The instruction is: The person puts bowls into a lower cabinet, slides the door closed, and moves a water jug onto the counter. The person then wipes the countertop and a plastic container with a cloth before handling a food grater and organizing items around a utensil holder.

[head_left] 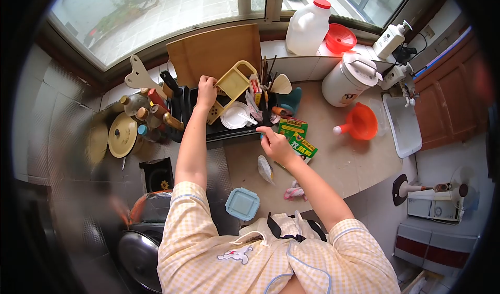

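My left hand [207, 92] is closed at the left edge of a yellow plastic caddy [230, 86], over a black rack [229, 133]; what its fingers grip is hard to make out. A white bowl [235, 115] with a white spoon sits in the rack, right beside the caddy. My right hand [276, 145] is at the rack's front right corner, its fingers bent and the index finger reaching toward the black edge. Green boxes [302, 147] lie just right of that hand. Below it are a small clear bag [265, 169] and a blue-lidded container [242, 204].
A wooden board [216, 52] leans behind the rack. Bottles [136, 106] and a pot lid [123, 135] stand left. To the right are a white pitcher [350, 80], an orange funnel [363, 121], a plastic jug [308, 28] and a sink [403, 127].
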Tool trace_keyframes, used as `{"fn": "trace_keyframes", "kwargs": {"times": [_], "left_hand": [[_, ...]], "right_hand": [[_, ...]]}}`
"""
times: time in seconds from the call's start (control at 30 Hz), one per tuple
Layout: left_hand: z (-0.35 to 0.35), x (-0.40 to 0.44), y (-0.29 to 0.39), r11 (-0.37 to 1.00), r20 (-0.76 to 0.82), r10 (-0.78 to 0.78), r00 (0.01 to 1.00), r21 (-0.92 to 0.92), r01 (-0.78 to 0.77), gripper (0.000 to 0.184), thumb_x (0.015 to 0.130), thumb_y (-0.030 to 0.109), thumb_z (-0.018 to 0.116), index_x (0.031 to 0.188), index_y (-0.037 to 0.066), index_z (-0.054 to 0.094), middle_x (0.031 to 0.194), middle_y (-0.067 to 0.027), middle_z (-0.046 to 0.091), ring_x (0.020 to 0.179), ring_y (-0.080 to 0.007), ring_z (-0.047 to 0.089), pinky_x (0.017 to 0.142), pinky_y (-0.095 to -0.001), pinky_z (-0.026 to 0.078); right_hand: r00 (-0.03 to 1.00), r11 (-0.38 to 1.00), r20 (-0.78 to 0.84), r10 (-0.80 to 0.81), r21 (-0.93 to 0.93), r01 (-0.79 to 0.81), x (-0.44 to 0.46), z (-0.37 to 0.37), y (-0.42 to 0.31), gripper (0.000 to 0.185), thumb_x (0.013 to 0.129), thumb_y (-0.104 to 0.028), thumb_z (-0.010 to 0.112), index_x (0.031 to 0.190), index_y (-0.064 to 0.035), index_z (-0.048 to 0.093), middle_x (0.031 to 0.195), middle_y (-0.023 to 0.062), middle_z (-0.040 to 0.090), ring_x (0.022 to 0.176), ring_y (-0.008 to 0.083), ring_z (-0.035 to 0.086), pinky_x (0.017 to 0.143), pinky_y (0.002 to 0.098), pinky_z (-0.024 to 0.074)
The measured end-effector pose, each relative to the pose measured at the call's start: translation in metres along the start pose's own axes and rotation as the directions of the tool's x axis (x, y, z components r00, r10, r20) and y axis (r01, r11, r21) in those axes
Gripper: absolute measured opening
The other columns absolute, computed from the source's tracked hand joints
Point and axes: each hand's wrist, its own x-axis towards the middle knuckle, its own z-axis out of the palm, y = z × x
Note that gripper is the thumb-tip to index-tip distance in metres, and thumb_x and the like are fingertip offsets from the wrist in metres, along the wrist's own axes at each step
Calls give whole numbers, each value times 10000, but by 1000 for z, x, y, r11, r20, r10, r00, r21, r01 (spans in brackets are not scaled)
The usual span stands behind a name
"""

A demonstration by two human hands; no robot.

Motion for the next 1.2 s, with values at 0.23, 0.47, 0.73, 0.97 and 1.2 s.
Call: {"fn": "trace_keyframes", "kwargs": {"times": [0.23, 0.47, 0.73, 0.97, 1.2], "left_hand": [[-20, 26, 21, 966, -90, 244, 966, 110, -234, 172, 661, -60, 547, 805, 28, 577, 856, -102, 521, 829, -289, 494, 736, -352, 437], [-17, 8, 21, 846, -51, 490, 870, 267, -461, 201, 654, -35, 511, 811, 89, 493, 842, -72, 468, 749, -250, 493, 663, -336, 450], [-23, 10, 26, 912, 122, 327, 937, 218, -347, 202, 713, 32, 528, 903, 82, 481, 877, -76, 504, 851, -282, 528, 679, -368, 465], [-32, 39, 16, 923, 359, 99, 928, 315, -220, 288, 712, 54, 544, 994, 90, 496, 977, -80, 566, 934, -266, 518, 787, -406, 398], [-21, 37, 11, 951, 344, 9, 939, 288, -115, 361, 701, 48, 551, 1050, 96, 474, 1012, -100, 525, 972, -277, 495, 794, -404, 403]], "right_hand": [[998, 999, 47, 40, 32, -41, 6, 17, -3, 229, 764, -30, 497, 989, -62, 472, 644, 151, 555, 621, 313, 574, 546, 393, 460], [995, 998, 85, 57, 17, -59, 10, 26, -3, 222, 766, -42, 500, 985, -59, 474, 729, 157, 566, 661, 323, 570, 578, 395, 466], [997, 997, 72, -15, 80, 9, 29, 47, -8, 209, 758, -13, 487, 966, -32, 486, 854, 150, 544, 764, 317, 557, 658, 366, 467], [992, 996, 123, 14, 87, -25, 22, 55, -3, 192, 756, -9, 486, 948, -25, 493, 874, 154, 538, 791, 321, 550, 690, 367, 461], [989, 996, 141, 47, 65, -57, 18, 50, 1, 186, 758, -13, 489, 944, -26, 498, 865, 151, 543, 787, 320, 553, 689, 367, 462]]}}
